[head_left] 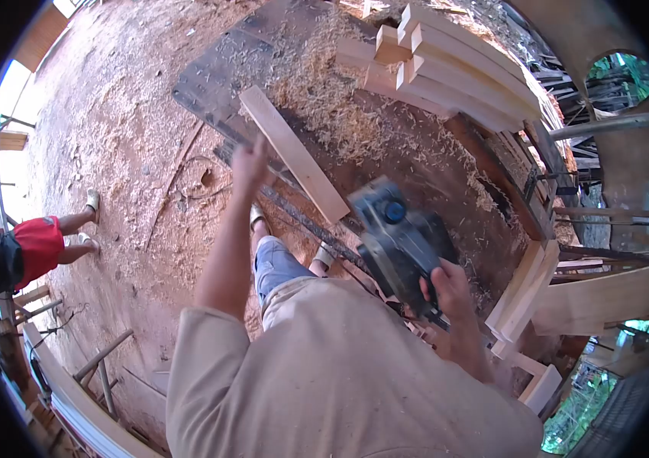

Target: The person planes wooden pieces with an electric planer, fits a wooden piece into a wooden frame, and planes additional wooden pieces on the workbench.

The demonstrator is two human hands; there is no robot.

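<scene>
A dark power planer (405,248) with a blue knob sits at the centre right, slightly blurred. My right hand (449,288) is closed round its rear handle. My left hand (250,169) is raised beside a pale wooden beam (294,153); motion blur hides most of its fingers, and whether it touches the beam is unclear. The beam lies slantwise on a dark workbench (431,179) strewn with wood shavings (340,114). The planer is just right of the beam's near end.
Several cut beams (469,72) are stacked at the bench's far right. More boards (523,294) stand at the right edge. Another person (38,243) in red shorts is at the far left. Poles (103,355) and planks lie lower left. Shavings cover the ground.
</scene>
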